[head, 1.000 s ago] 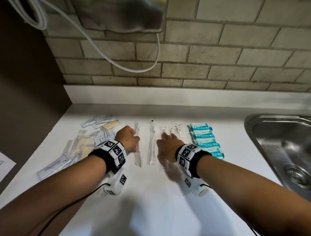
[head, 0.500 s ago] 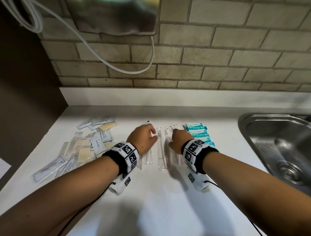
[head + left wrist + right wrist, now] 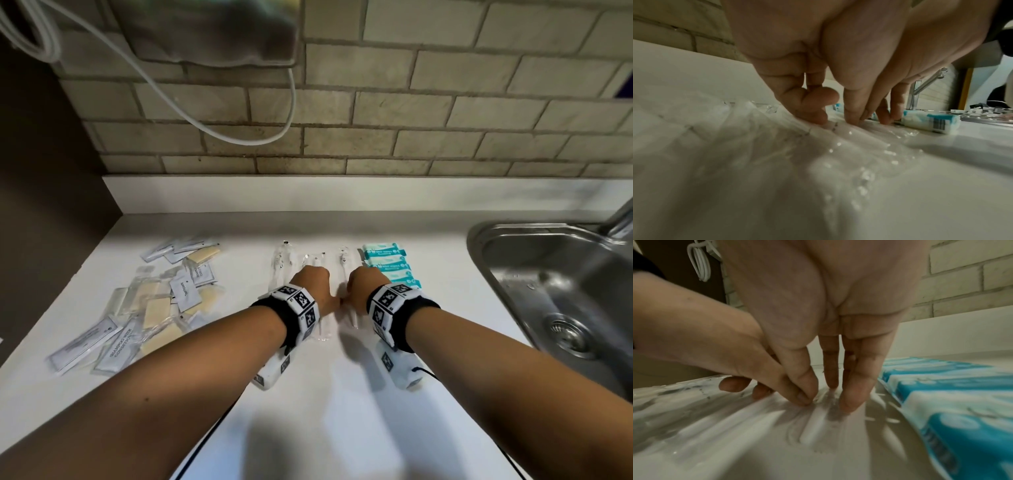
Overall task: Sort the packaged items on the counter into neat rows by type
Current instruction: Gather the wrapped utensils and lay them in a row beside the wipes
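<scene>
Several clear-wrapped toothbrushes (image 3: 284,263) lie side by side on the white counter (image 3: 342,411), to the left of a row of teal tissue packs (image 3: 387,263). My left hand (image 3: 313,287) and right hand (image 3: 363,284) are down on the toothbrushes, thumbs touching. In the left wrist view my left hand (image 3: 836,121) presses its fingertips (image 3: 818,118) onto the crinkled wrappers (image 3: 849,146). In the right wrist view my right hand (image 3: 826,400) stands on straight fingers (image 3: 851,402) astride one white toothbrush handle (image 3: 813,428), beside the tissue packs (image 3: 941,402). Neither hand lifts anything.
A loose pile of white sachets and tan soap packets (image 3: 161,305) covers the left of the counter. A steel sink (image 3: 565,291) opens at the right, with its tap (image 3: 925,87) behind. A white cable (image 3: 239,133) hangs on the brick wall.
My left hand has moved right from the leftmost toothbrush until its thumb meets my right hand. The wrapped toothbrushes now lie closer together.
</scene>
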A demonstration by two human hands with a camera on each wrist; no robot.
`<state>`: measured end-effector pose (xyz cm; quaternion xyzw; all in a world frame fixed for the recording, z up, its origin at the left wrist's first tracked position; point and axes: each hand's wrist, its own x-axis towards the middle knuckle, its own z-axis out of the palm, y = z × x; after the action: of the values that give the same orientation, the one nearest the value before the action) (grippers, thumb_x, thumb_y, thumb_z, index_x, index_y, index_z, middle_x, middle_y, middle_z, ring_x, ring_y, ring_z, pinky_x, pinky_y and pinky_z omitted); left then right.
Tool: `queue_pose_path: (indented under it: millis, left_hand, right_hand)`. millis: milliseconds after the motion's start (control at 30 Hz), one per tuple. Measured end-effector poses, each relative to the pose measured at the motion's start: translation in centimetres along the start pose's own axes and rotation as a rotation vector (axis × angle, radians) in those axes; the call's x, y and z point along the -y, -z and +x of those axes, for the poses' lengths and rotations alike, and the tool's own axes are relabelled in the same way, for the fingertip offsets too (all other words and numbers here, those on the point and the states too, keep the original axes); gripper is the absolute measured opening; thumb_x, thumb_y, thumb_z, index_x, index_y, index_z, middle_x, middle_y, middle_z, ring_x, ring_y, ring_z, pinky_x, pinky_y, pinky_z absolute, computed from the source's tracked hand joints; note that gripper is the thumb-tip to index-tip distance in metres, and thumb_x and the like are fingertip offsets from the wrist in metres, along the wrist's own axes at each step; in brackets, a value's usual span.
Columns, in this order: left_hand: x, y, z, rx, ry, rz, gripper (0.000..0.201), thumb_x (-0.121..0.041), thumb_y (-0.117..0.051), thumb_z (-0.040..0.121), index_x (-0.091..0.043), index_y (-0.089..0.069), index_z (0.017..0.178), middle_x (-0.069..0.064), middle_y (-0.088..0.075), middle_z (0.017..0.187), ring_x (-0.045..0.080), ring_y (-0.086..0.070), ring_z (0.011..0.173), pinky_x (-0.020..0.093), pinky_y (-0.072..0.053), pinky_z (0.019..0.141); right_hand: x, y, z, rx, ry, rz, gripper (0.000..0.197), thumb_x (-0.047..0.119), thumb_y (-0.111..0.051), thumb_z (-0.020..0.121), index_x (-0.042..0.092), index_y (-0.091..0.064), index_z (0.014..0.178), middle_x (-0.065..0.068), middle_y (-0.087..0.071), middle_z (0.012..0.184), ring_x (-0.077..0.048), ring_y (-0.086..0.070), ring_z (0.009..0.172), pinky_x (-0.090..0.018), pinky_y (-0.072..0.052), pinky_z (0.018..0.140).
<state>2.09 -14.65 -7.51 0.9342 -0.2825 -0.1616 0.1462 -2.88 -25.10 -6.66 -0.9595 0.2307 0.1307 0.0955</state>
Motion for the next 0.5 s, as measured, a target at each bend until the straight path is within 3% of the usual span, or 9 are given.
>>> queue_pose_path:
  millis: [133,267,300,400,500]
  left_hand:
    - [0.2,0.2,0.1,0.01,0.067,-0.081,0.032,-0.036,-0.067,0.081,-0.005,-0.064,0.08,0.012,-0.069,0.075,0.029,-0.071,0.073,0.035,-0.06,0.067]
    - [0.0,0.3,-0.1,-0.018,0.139,-0.176,0.032,-0.036,-0.071,0.076,-0.011,-0.052,0.081,0.006,-0.063,0.071,0.027,-0.065,0.07,0.039,-0.058,0.075]
    - [-0.1,0.2,-0.2,-0.038,0.153,-0.236,0.032,-0.033,-0.071,0.075,-0.013,-0.048,0.084,0.006,-0.062,0.074,0.027,-0.062,0.068,0.039,-0.056,0.073]
    - [-0.3,0.1,-0.4,-0.054,0.196,-0.571,0.029,-0.016,-0.064,0.079,-0.013,-0.043,0.098,0.017,-0.066,0.089,0.028,-0.057,0.056,0.029,-0.046,0.046]
    - [0.1,-0.3,-0.3,-0.028,0.242,-0.69,0.023,-0.003,-0.057,0.083,-0.016,-0.042,0.095,0.018,-0.063,0.087,0.026,-0.053,0.054,0.023,-0.043,0.045]
  right_hand:
    - [0.4,-0.2,-0.2,-0.002,0.032,-0.069,0.029,0.032,-0.061,0.088,0.007,-0.065,0.102,-0.008,-0.067,0.101,-0.025,-0.065,0.09,-0.033,-0.055,0.082]
    - [0.5,-0.1,0.2,0.005,-0.022,0.089,0.036,0.022,-0.064,0.084,0.003,-0.058,0.115,-0.014,-0.062,0.114,-0.033,-0.061,0.105,-0.036,-0.049,0.084]
    - [0.6,0.1,0.2,0.004,-0.044,0.107,0.038,0.021,-0.063,0.085,0.003,-0.055,0.118,-0.013,-0.061,0.114,-0.032,-0.06,0.105,-0.037,-0.049,0.085]
    - [0.5,0.7,0.2,-0.038,-0.091,0.146,0.045,0.021,-0.06,0.085,0.006,-0.044,0.124,-0.011,-0.057,0.112,-0.03,-0.06,0.103,-0.038,-0.05,0.089]
    - [0.5,1.2,0.1,-0.058,-0.115,0.197,0.051,0.012,-0.058,0.08,0.005,-0.037,0.126,-0.011,-0.06,0.105,-0.03,-0.062,0.095,-0.04,-0.053,0.087]
